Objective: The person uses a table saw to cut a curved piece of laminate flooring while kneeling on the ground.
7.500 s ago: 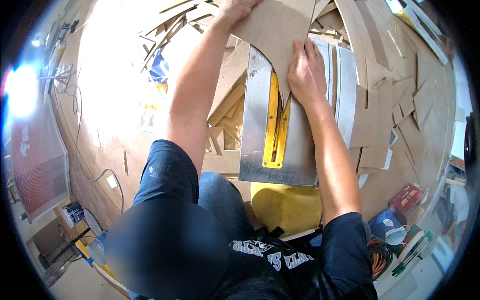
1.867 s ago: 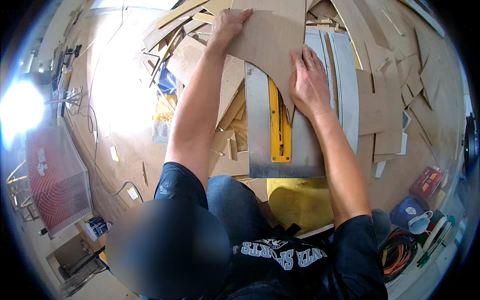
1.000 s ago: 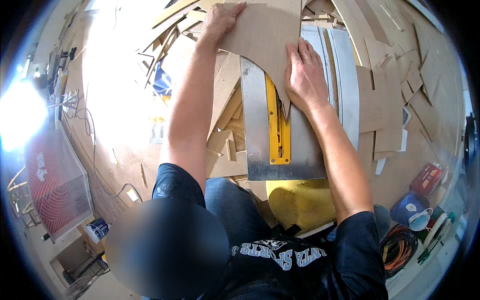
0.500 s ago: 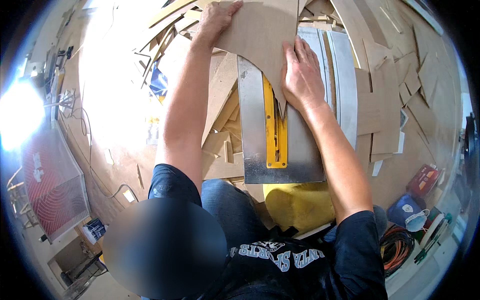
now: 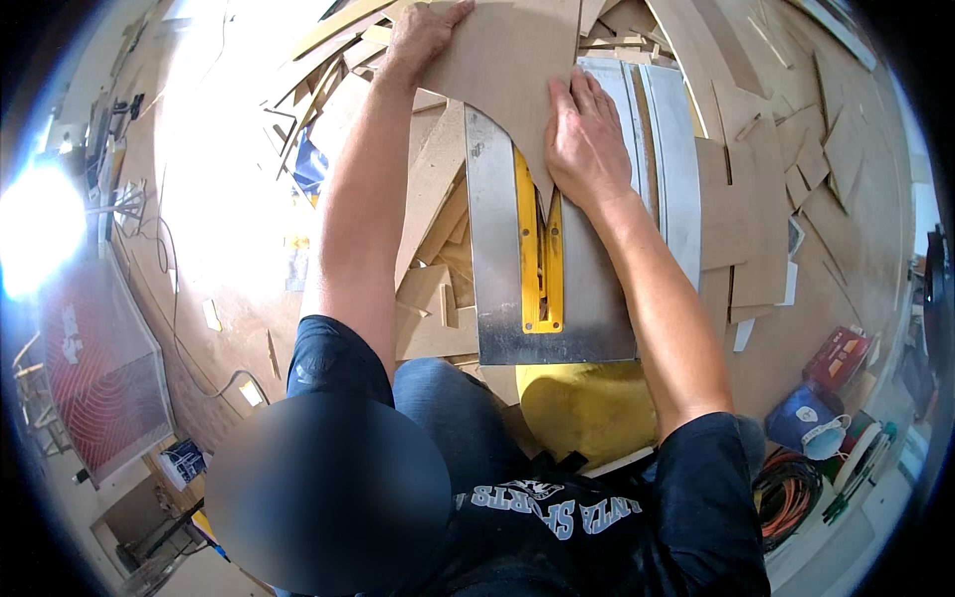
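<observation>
A thin plywood panel (image 5: 502, 60) with a curved near edge lies on the grey metal top of a table saw (image 5: 597, 298). Its narrow pointed end reaches over the yellow slotted insert (image 5: 542, 289) in the saw top; the blade cannot be made out. At the far left, my left hand (image 5: 423, 38) grips the panel's edge, thumb on top and the other fingers partly hidden. Beside the panel's right edge, my right hand (image 5: 589, 139) rests flat with fingers stretched forward, its thumb side touching the wood.
Plywood offcuts (image 5: 438, 199) are heaped left of and behind the saw. More sheets (image 5: 761, 219) lie to the right. A yellow rounded object (image 5: 587, 408) sits under the near edge. Coiled cable (image 5: 791, 497) and a red box (image 5: 836, 358) are at lower right; a lamp (image 5: 40, 234) glares at left.
The panel's pointed end has slid slightly away from me along the yellow insert, with both hands staying against the panel. The whole view has shifted a little.
</observation>
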`<move>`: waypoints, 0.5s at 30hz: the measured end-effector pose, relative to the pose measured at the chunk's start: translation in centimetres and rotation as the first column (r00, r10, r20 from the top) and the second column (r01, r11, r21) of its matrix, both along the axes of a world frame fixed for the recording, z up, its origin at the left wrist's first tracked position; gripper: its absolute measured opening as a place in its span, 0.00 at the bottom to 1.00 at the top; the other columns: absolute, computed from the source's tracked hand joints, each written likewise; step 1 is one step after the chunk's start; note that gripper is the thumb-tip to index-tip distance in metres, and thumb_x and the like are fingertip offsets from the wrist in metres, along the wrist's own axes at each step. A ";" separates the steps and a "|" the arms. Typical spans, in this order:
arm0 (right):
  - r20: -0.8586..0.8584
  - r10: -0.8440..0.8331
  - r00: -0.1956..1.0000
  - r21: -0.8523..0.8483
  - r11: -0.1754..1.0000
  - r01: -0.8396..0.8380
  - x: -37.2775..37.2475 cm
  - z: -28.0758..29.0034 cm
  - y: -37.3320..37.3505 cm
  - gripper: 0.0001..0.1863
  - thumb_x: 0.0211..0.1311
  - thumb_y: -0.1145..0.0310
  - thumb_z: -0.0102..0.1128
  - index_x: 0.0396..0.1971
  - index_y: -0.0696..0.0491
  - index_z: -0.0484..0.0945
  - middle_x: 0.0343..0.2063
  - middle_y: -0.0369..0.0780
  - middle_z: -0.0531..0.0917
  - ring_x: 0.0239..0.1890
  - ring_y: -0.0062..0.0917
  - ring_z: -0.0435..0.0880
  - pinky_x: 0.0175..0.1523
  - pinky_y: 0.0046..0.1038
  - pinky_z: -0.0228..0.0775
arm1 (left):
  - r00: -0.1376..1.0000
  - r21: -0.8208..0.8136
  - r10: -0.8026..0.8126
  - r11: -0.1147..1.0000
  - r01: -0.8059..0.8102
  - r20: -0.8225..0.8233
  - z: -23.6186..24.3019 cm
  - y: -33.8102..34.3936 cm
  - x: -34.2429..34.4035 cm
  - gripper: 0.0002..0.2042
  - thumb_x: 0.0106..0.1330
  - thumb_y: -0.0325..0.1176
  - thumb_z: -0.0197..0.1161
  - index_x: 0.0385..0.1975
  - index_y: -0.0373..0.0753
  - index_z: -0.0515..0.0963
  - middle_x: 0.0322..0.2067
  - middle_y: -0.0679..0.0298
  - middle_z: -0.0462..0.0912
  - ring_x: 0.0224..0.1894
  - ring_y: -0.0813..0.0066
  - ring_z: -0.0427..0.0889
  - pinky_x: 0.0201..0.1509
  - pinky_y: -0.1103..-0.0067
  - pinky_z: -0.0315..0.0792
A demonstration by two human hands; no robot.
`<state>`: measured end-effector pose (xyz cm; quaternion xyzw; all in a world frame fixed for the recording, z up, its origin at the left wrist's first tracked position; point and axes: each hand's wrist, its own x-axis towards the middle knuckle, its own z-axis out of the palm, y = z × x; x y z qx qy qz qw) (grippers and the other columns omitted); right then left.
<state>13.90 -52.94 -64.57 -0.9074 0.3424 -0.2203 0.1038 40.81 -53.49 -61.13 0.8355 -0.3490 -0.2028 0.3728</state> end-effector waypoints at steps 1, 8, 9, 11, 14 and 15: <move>0.008 0.005 1.000 0.002 1.000 -0.005 0.1 0.0 0.1 0.27 0.71 0.72 0.43 0.68 0.61 0.68 0.70 0.60 0.66 0.76 0.49 0.61 0.81 0.44 0.49 | 1.000 0.009 0.014 1.000 -0.014 0.015 -0.1 0.1 0.2 0.44 0.65 0.64 0.61 0.60 0.21 0.68 0.59 0.38 0.75 0.63 0.49 0.75 0.67 0.63 0.69; -0.002 -0.013 1.000 0.005 1.000 0.013 -0.6 -0.2 0.1 0.26 0.72 0.70 0.41 0.68 0.61 0.69 0.71 0.58 0.66 0.77 0.47 0.60 0.81 0.43 0.48 | 0.996 -0.026 -0.094 0.995 0.095 0.007 -0.3 0.0 -0.4 0.40 0.67 0.63 0.60 0.59 0.25 0.73 0.58 0.38 0.75 0.64 0.47 0.73 0.68 0.63 0.69; -0.010 -0.020 1.000 0.001 1.000 0.020 -0.8 -0.2 0.1 0.26 0.72 0.70 0.42 0.67 0.61 0.69 0.71 0.58 0.66 0.77 0.47 0.60 0.81 0.43 0.48 | 0.998 -0.030 -0.061 0.998 0.061 0.002 -0.9 -0.5 -0.5 0.39 0.67 0.62 0.60 0.58 0.26 0.74 0.58 0.38 0.74 0.64 0.47 0.72 0.68 0.63 0.68; -0.011 -0.011 1.000 0.004 1.000 0.011 -0.6 0.0 0.3 0.26 0.72 0.70 0.42 0.68 0.60 0.69 0.71 0.57 0.66 0.77 0.46 0.60 0.81 0.43 0.48 | 0.994 -0.072 -0.088 0.993 0.093 0.070 -3.9 -1.1 1.8 0.38 0.67 0.62 0.60 0.58 0.27 0.75 0.60 0.38 0.72 0.65 0.46 0.71 0.69 0.64 0.67; 0.018 0.027 0.999 0.020 0.999 -0.028 0.3 0.5 0.7 0.27 0.71 0.69 0.44 0.68 0.58 0.69 0.72 0.55 0.66 0.77 0.46 0.60 0.81 0.42 0.48 | 0.956 -0.157 -0.202 0.959 0.238 0.215 -8.6 -0.3 7.2 0.39 0.67 0.63 0.60 0.59 0.25 0.74 0.62 0.37 0.69 0.67 0.45 0.69 0.72 0.64 0.65; 0.015 0.028 0.999 0.016 0.999 -0.028 0.4 0.4 0.8 0.27 0.71 0.69 0.44 0.68 0.58 0.69 0.72 0.55 0.66 0.77 0.45 0.60 0.81 0.42 0.48 | 0.956 -0.182 -0.205 0.953 0.244 0.208 -8.9 -0.1 7.4 0.41 0.67 0.63 0.59 0.59 0.24 0.72 0.63 0.36 0.68 0.67 0.45 0.68 0.73 0.64 0.64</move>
